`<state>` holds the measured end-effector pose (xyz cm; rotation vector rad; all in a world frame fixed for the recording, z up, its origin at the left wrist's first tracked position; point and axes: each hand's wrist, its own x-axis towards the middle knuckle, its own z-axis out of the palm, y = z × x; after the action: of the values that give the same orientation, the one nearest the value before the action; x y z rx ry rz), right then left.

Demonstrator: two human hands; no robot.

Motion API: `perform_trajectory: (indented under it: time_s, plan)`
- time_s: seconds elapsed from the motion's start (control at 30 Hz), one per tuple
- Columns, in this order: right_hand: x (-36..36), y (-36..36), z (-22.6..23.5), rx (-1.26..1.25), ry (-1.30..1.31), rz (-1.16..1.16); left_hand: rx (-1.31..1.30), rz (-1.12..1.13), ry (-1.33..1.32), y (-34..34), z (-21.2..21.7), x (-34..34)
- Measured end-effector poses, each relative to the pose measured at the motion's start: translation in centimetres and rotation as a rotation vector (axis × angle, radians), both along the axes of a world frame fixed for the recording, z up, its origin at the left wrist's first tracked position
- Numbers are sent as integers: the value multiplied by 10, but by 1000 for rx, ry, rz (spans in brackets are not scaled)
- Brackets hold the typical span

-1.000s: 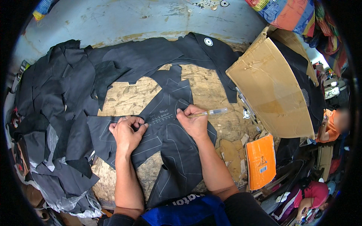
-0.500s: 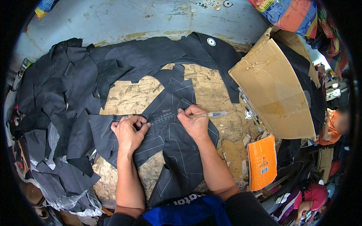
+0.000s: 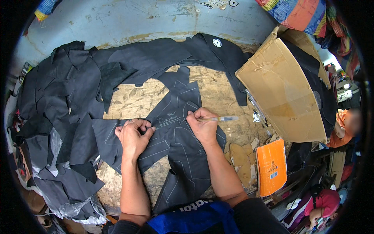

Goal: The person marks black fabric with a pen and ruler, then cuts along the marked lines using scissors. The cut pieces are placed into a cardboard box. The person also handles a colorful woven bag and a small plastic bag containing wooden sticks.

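A black leather piece (image 3: 156,134) lies across the wooden table, marked with pale outlines and rows of handwriting. My right hand (image 3: 201,123) is closed around a clear-barrelled pen (image 3: 220,118), its back end pointing right. The writing tip is hidden under my fingers, at the right end of the handwriting. My left hand (image 3: 135,135) rests on the leather just left of the writing, with fingers curled and thumb and fingertips close together. Whether a fold of leather is pinched there cannot be made out.
Dark leather pieces (image 3: 74,78) are heaped at the left and along the back. A cardboard sheet (image 3: 284,89) leans at the right, beside several pens (image 3: 255,105). Nearer are an orange notebook (image 3: 271,167) and tan scraps (image 3: 239,156). Two people (image 3: 323,204) are visible at the far right.
My right hand has shifted slightly right with the pen, and fresh marks show at the end of the handwriting. My left hand has stayed in place.
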<state>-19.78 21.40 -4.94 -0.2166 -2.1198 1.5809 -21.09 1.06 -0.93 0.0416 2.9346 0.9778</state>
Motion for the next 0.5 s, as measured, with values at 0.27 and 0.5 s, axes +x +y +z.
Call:
perform_trajectory:
  time_s: [0.27,0.5]
  plan:
    - [1,-5,6,55,-7,69,-14,6,-8,0,1,0]
    - [2,3,0,101,-10,41,-1,-3,-5,-1,0,0]
